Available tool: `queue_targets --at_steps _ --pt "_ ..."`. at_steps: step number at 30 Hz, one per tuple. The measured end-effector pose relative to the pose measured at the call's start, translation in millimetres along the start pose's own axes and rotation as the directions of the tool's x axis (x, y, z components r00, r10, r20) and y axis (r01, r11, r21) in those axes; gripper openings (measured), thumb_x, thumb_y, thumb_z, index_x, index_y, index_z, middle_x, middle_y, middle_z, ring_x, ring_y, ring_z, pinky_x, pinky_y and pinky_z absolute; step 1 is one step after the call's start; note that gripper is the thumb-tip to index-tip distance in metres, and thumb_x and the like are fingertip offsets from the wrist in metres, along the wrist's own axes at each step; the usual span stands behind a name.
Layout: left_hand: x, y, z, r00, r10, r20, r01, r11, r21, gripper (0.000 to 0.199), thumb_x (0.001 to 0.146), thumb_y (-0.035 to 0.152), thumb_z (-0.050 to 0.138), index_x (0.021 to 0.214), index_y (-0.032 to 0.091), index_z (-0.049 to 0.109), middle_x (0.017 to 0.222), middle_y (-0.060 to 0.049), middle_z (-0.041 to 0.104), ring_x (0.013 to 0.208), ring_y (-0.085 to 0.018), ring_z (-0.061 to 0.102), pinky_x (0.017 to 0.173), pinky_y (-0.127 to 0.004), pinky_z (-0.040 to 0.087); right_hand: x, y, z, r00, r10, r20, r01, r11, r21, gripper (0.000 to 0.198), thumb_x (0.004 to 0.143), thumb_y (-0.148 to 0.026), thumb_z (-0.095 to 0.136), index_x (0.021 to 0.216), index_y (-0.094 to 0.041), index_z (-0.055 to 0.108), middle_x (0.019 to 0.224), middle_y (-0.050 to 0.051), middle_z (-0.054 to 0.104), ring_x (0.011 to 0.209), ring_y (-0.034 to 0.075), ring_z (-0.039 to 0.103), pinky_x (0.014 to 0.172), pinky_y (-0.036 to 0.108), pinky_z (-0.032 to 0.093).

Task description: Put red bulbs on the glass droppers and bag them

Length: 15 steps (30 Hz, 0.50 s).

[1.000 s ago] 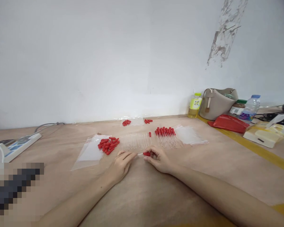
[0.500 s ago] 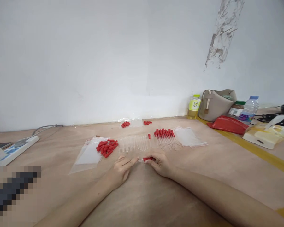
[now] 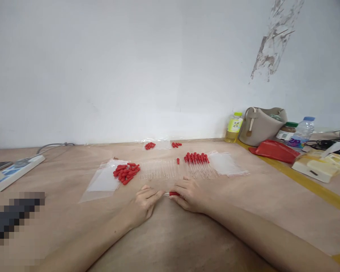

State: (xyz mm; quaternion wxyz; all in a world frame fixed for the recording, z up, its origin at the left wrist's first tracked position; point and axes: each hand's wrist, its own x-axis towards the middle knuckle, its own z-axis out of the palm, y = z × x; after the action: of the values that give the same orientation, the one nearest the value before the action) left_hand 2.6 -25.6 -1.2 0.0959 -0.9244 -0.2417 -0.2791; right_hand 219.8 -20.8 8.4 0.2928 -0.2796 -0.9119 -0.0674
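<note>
My left hand [image 3: 144, 204] pinches a thin clear dropper tube [image 3: 166, 194] just above the table. On the tube's right end sits a red rubber bulb [image 3: 174, 193], with the thumb and fingers of my right hand [image 3: 191, 194] around it, hiding its far end. Beyond my hands lies a row of bare clear tubes [image 3: 158, 170], with one upright-looking red bulb [image 3: 178, 161] at its right end. Several droppers with red bulbs [image 3: 197, 158] lie in a group to the right. A pile of loose red bulbs [image 3: 126, 173] rests on a plastic bag [image 3: 103, 177] at the left.
Two small clusters of red bulbs [image 3: 150, 146] lie near the wall. Plastic bags [image 3: 226, 164] lie right of the droppers. A tea bottle [image 3: 234, 128], grey bag [image 3: 262, 128], red pouch [image 3: 274, 151] and tissue pack [image 3: 317, 166] stand at right; a power strip [image 3: 22, 172] at left.
My right hand has shifted slightly, its fingers now straighter and flatter over the red bulb. The left hand keeps its pinch on the tube. The whole view has turned slightly.
</note>
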Motion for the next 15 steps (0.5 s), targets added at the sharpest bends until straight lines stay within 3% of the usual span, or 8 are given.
queue_targets --at_steps 5,9,11,15 --pt "1 -1 1 1.000 -0.009 -0.006 0.008 0.999 -0.032 0.034 0.084 0.008 0.033 0.110 0.017 0.053 0.078 -0.008 0.064 0.071 -0.016 0.058 0.068 -0.031 0.044 3 -2 0 1.000 0.007 0.002 -0.007 0.995 0.104 0.022 0.083 -0.027 0.040 0.082 -0.018 0.060 0.072 0.006 0.060 0.067 0.015 0.053 0.067 0.030 0.038" --pt "2 -1 2 0.998 -0.066 -0.009 0.065 0.994 -0.089 0.034 0.085 0.010 0.033 0.113 0.017 0.051 0.081 -0.007 0.064 0.072 -0.016 0.059 0.070 -0.031 0.044 6 0 7 0.993 0.116 -0.025 -0.100 0.932 0.348 0.021 0.082 -0.028 0.043 0.086 -0.021 0.062 0.077 0.005 0.060 0.072 0.014 0.054 0.067 0.028 0.042" --pt "4 0 2 0.992 -0.127 -0.016 0.124 0.983 -0.136 0.033 0.087 0.014 0.034 0.117 0.018 0.048 0.085 -0.007 0.064 0.072 -0.015 0.058 0.072 -0.030 0.044 9 0 10 0.965 0.259 -0.050 -0.196 0.830 0.522 0.018 0.081 -0.031 0.047 0.089 -0.022 0.061 0.078 0.003 0.059 0.072 0.013 0.055 0.067 0.026 0.043" --pt "7 1 -7 0.984 -0.176 0.022 0.178 0.967 -0.182 0.040 0.088 0.025 0.036 0.128 0.019 0.035 0.096 -0.008 0.061 0.087 -0.018 0.055 0.080 -0.035 0.042 19 8 8 0.836 0.546 -0.060 -0.292 0.534 0.794 0.028 0.071 -0.039 0.058 0.092 -0.021 0.053 0.070 -0.001 0.057 0.065 0.011 0.055 0.062 0.025 0.045"
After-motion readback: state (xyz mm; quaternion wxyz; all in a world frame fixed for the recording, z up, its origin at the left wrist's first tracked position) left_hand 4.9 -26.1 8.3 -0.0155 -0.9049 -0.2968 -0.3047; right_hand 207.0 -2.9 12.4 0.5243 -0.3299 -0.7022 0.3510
